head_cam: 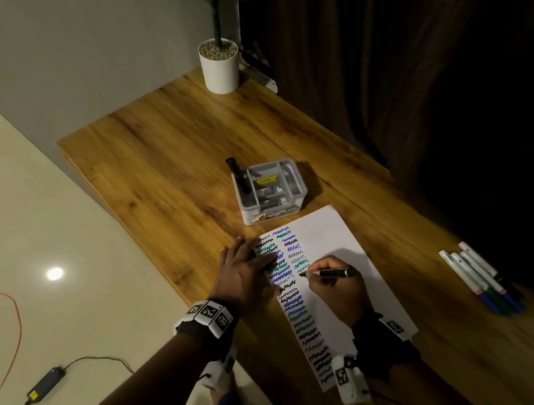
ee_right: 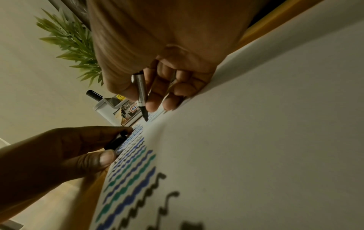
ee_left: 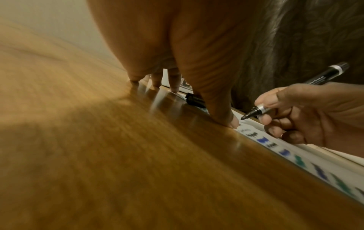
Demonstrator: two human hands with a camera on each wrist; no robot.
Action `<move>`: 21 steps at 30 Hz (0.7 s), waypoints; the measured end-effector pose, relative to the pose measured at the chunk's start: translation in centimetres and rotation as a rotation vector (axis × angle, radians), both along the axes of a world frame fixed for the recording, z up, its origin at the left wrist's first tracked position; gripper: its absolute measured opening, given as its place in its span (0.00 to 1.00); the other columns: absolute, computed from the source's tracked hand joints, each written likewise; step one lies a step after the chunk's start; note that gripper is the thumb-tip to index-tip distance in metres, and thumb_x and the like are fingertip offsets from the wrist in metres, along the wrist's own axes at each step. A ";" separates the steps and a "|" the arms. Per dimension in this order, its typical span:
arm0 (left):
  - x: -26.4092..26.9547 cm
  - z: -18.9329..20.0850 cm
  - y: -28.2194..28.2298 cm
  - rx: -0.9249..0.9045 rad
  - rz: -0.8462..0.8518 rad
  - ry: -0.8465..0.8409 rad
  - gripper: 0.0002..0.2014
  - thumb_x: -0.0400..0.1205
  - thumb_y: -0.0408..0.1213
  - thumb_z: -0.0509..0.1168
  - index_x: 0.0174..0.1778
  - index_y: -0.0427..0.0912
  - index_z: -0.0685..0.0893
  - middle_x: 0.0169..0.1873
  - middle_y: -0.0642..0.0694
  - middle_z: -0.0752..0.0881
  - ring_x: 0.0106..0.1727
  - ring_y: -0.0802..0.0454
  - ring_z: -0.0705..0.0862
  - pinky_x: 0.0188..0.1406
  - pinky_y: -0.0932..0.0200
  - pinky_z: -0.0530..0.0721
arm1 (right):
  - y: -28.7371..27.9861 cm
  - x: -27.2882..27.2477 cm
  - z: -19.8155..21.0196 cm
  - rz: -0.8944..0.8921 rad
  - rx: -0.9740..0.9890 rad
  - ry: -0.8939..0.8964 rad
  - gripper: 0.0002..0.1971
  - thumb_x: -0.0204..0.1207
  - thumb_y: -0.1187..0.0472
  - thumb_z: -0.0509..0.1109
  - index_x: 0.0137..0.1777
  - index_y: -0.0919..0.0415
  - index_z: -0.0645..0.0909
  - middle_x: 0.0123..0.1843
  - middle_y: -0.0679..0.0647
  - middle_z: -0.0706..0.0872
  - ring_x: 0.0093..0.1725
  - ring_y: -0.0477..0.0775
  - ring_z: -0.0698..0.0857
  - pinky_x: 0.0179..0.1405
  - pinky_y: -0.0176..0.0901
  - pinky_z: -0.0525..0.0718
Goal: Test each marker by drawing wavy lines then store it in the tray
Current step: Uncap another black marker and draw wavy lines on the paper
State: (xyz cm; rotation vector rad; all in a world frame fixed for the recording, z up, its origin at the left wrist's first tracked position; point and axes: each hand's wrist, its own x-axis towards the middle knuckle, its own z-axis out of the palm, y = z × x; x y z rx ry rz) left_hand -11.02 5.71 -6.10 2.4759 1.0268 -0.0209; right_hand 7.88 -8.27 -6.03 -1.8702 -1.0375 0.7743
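My right hand (head_cam: 323, 265) grips an uncapped black marker (head_cam: 333, 273) like a pen. Its tip sits at the end of the second column of wavy lines on the white paper (head_cam: 333, 237). In the right wrist view the marker (ee_right: 141, 95) points down at the sheet. My left hand (head_cam: 250, 260) lies flat on the paper's left edge, with the black marker cap (ee_right: 116, 142) pinched between thumb and forefinger. The grey tray (head_cam: 301, 183) stands beyond the paper, and one black marker (head_cam: 239, 175) stands upright in its left compartment.
Several white markers with coloured caps (head_cam: 481, 277) lie in a row near the table's right edge. A white plant pot (head_cam: 220, 65) stands at the far corner. A dark curtain hangs along the right side. The table's left edge drops to a tiled floor with cables.
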 end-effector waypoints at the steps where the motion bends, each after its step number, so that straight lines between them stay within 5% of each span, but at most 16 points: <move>1: 0.0 0.0 0.0 0.003 0.002 -0.009 0.38 0.69 0.65 0.74 0.76 0.62 0.75 0.84 0.42 0.65 0.85 0.30 0.55 0.79 0.25 0.53 | 0.0 0.0 -0.1 -0.003 -0.005 0.006 0.07 0.75 0.61 0.78 0.44 0.46 0.85 0.46 0.42 0.92 0.52 0.42 0.90 0.58 0.49 0.91; 21: 0.2 0.3 -0.1 -0.054 0.044 -0.046 0.39 0.69 0.60 0.77 0.77 0.59 0.75 0.84 0.43 0.63 0.86 0.33 0.52 0.82 0.28 0.47 | 0.1 0.3 -0.6 -0.004 0.018 -0.068 0.06 0.75 0.62 0.78 0.46 0.51 0.85 0.44 0.41 0.91 0.50 0.37 0.89 0.52 0.29 0.86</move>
